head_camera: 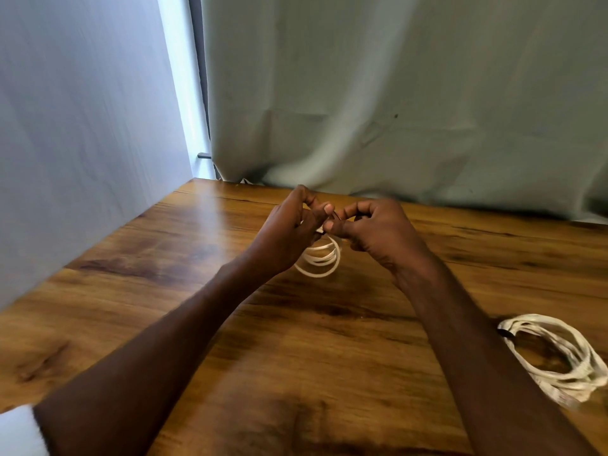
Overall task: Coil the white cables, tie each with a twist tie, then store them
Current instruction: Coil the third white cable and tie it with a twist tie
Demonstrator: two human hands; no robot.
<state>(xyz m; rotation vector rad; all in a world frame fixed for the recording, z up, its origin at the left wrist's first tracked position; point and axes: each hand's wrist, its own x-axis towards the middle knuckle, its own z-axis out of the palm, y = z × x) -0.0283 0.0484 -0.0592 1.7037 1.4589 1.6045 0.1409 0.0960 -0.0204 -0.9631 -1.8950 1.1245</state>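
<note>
A small coil of white cable (320, 260) hangs just above the middle of the wooden table (164, 291), held between both hands. My left hand (289, 232) grips the top of the coil with curled fingers. My right hand (375, 228) pinches a thin dark twist tie (336, 218) at the same spot, thumb and fingers pressed together. The two hands touch at the fingertips, and the coil's upper part is hidden behind them. A second, larger white cable coil (559, 357) lies flat on the table at the right edge, bound by a dark tie on its left side.
A pale grey-green curtain (394, 110) hangs along the table's far edge. A light wall panel (82, 126) borders the table on the left. A white sleeve edge (16, 432) shows at the bottom left corner.
</note>
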